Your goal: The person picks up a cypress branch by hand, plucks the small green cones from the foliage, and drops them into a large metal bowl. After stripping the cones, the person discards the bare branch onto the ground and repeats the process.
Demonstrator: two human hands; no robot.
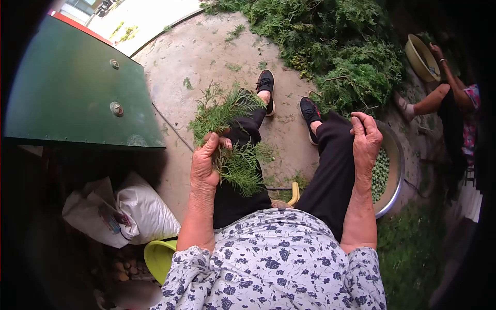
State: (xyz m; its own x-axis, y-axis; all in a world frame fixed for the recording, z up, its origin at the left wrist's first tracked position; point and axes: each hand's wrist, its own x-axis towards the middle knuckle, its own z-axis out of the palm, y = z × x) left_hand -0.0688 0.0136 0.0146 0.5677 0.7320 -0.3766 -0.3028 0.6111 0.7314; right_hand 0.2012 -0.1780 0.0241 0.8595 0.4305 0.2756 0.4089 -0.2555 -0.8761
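My left hand (206,160) is closed around a leafy evergreen sprig (240,170), whose flat green fronds spread above and below the fingers over my left thigh. My right hand (367,137) is raised above my right knee, thumb and fingers pinched together; whatever is between them, if anything, is too small to make out. Just beyond that hand stands a round metal-rimmed basin (397,170), partly hidden by my forearm. Small round green cones (381,175) lie inside it.
A large heap of cut evergreen branches (351,57) lies ahead. At right, another person (460,98) sits with a hand at a yellowish basin (421,58). To the left are a green metal box (82,88), white sacks (144,206) and a lime-green container (160,258).
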